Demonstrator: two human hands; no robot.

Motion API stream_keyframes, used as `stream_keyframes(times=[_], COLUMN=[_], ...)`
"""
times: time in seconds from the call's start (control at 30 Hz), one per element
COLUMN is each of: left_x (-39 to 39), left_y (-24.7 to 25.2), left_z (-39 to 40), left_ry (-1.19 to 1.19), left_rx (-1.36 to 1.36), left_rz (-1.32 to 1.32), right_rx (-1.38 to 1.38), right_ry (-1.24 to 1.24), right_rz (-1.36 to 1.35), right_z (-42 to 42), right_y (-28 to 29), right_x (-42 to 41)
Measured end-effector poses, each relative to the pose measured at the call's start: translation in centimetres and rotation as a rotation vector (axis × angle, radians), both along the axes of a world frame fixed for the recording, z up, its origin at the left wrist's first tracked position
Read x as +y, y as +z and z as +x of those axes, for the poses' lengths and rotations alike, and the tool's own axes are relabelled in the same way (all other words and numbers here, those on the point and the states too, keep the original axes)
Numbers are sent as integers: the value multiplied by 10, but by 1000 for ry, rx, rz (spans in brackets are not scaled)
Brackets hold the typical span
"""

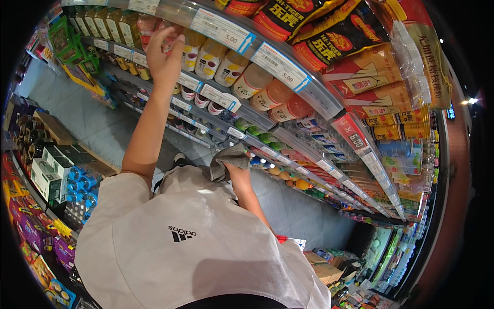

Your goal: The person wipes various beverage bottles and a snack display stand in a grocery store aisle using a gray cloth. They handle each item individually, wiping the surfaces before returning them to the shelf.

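Note:
My left hand is raised to a shelf of drink bottles. Its fingers reach in at a red-labelled bottle; whether they grip it I cannot tell. Just right of that hand stand juice bottles with white labels. Lower down, in front of my body, my right hand is closed on a crumpled grey cloth. Bottles of a darker yellow-green drink stand in a row left of my raised hand.
Price-tag rails edge the shelves, with packaged drinks on top at the right. Green hanging packets are at the upper left. Behind me at the left, boxes and shrink-wrapped blue-capped bottles border the tiled aisle floor.

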State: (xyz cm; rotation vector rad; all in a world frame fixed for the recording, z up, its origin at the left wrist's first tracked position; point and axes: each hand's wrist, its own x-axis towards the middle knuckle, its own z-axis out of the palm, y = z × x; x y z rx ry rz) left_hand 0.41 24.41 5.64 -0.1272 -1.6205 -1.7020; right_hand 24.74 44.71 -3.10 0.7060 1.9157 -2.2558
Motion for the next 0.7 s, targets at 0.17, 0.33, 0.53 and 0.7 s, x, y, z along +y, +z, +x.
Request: stream_keyframes(times=[0.17,0.33,0.53,0.7], left_x=[-28,-33,-31,-37], left_y=[-5,4,19,7], left_z=[-26,-45,-55,-31], left_ry=[94,50,-4,30], left_rx=[45,50,-33,-7], left_rz=[-45,-168,-247,14], right_rx=[31,16,14,15], right_ry=[8,-12,-43,-70], right_rz=[-5,-2,-16,-68], right_z=[-5,-7,-9,-11], right_y=[2,5,8,4], right_x=[-3,-6,-18,-28])
